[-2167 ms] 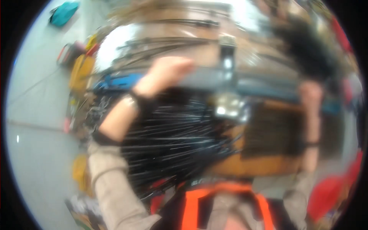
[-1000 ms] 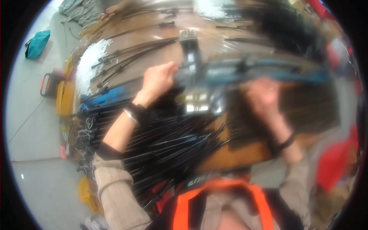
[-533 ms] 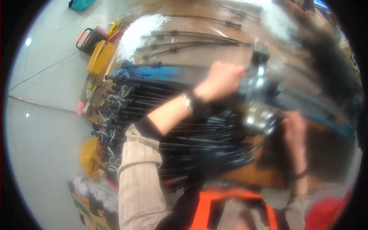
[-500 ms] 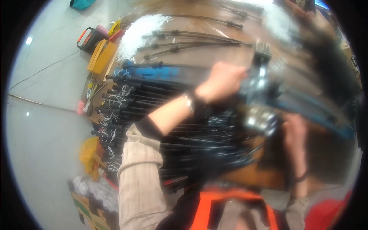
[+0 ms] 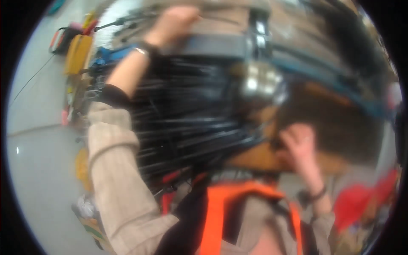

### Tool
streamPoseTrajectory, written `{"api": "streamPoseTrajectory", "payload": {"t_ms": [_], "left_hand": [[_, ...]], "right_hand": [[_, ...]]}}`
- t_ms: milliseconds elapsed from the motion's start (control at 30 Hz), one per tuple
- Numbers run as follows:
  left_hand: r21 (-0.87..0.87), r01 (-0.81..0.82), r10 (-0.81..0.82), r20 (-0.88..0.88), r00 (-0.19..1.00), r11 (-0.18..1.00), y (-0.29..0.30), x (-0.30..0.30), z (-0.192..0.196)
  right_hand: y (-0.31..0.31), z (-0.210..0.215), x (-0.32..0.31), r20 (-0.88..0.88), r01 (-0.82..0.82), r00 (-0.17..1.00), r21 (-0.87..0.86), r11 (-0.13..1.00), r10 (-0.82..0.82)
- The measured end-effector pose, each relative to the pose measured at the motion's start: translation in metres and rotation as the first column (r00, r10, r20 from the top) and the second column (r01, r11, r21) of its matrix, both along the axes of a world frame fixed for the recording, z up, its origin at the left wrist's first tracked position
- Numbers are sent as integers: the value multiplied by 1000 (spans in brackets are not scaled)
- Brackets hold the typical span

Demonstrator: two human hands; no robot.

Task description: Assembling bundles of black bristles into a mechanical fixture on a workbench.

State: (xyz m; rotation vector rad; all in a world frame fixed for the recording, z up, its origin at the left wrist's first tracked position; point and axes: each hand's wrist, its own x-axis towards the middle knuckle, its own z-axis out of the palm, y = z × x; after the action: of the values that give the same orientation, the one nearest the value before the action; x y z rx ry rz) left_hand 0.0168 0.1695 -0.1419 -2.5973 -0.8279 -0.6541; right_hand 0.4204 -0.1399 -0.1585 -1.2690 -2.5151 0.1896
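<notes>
My left hand (image 5: pixel 180 21) is at the far side of the bench, its fingers curled closed near a dark rod (image 5: pixel 112 24). Blur hides what, if anything, lies in them. Closer to me on the right, my right hand (image 5: pixel 299 142) has bent fingers smeared by motion, beside the ends of the black rods and the brown bench top; whether it holds anything I cannot tell. Between the two hands stands a shiny metal cylinder (image 5: pixel 261 83) with a metal fixture (image 5: pixel 259 32) beyond it. A dense row of thin black rods (image 5: pixel 182 110) lies left of the cylinder.
A blue-grey rail (image 5: pixel 314 61) crosses the bench behind the rods. Yellow box (image 5: pixel 77 54) and black case with orange handle (image 5: pixel 63 40) stand at the far left. Dark flat surface (image 5: pixel 340 114) lies right of the cylinder; red material (image 5: pixel 352 199) is at lower right.
My left hand has moved from beside the metal fixture to the far left, over the bench. The right hand has come left and nearer the rod ends. The whole view has shifted.
</notes>
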Motion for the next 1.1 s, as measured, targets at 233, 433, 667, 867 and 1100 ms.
{"api": "streamPoseTrajectory", "payload": {"t_ms": [233, 433, 667, 867, 1100], "left_hand": [[-48, -299, 300, 22, 954, 953, -17, 14, -12], [-306, -364, 229, -398, 888, 880, -183, 72, 35], [-378, -221, 156, -196, 968, 899, -265, 82, -15], [-703, -144, 119, -85, 989, 696, -261, 91, 0], [-713, -33, -10, -56, 998, 701, -256, 114, 25]], "right_hand": [[29, -34, 19, -219, -81, 974, -64, 995, 65], [40, -22, 10, -187, -23, 982, -179, 984, -11], [43, -5, -6, -300, 51, 938, -378, 924, -174], [48, 3, -8, -423, -4, 876, -490, 872, -233], [34, -12, -3, -535, 35, 740, -575, 818, -407]]}}
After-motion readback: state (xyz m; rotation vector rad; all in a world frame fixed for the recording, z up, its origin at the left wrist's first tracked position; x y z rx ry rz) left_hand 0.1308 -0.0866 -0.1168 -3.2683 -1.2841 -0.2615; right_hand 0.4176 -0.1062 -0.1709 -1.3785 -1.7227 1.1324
